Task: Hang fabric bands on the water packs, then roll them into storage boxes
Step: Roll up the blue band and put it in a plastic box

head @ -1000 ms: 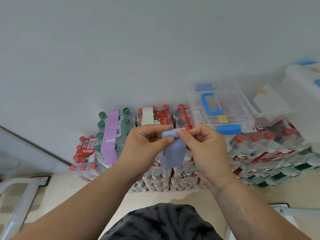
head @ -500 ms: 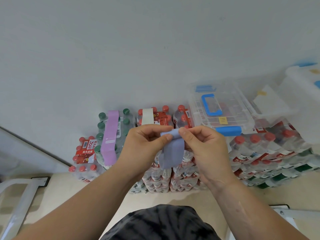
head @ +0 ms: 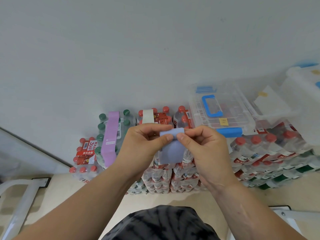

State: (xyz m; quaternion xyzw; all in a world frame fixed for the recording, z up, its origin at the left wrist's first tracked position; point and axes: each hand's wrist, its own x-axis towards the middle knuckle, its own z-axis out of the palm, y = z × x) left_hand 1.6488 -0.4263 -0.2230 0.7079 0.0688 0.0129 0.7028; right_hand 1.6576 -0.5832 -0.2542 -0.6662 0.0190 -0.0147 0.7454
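Note:
A blue-grey fabric band [head: 171,149] hangs between my hands, its top end rolled into a small coil. My left hand [head: 143,146] pinches the coil from the left and my right hand [head: 206,149] pinches it from the right, thumbs meeting at the roll. Behind them stand stacked water packs [head: 161,177]. A lilac band [head: 110,137] hangs over the green-capped pack and a white band [head: 148,116] lies over a red-capped pack. A clear storage box [head: 220,110] with blue handle and latches sits shut on the packs at right.
A second clear box [head: 297,94] with its lid ajar stands at the far right on more water packs [head: 270,153]. White metal frames [head: 19,198] stand on the beige floor at both lower corners. A plain white wall rises behind everything.
The hanging tail of the blue-grey band has grown shorter as the roll at its top has thickened. Both hands have stayed in about the same place.

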